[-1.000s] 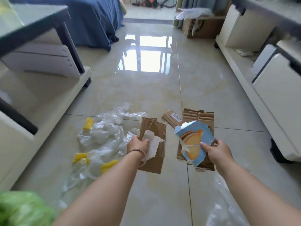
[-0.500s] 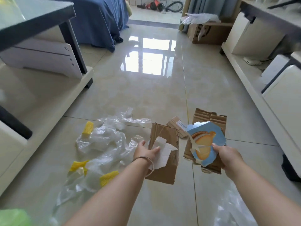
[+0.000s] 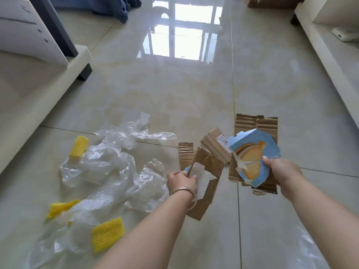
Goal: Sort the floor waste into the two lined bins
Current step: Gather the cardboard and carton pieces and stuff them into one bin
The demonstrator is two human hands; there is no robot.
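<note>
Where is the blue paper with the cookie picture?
The blue cookie paper is in the right hand, right of centre in the head view, over a brown cardboard sheet on the floor.

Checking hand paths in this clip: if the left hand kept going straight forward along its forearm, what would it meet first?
Probably the small corrugated cardboard strip lying on the floor just beyond the left hand, which already grips a brown cardboard piece with white paper. Depth is unclear, so it might pass above it.

Three yellow foam nets (image 3: pixel 78 146); two hands (image 3: pixel 181 181); one blue carton scrap (image 3: pixel 252 158).
</note>
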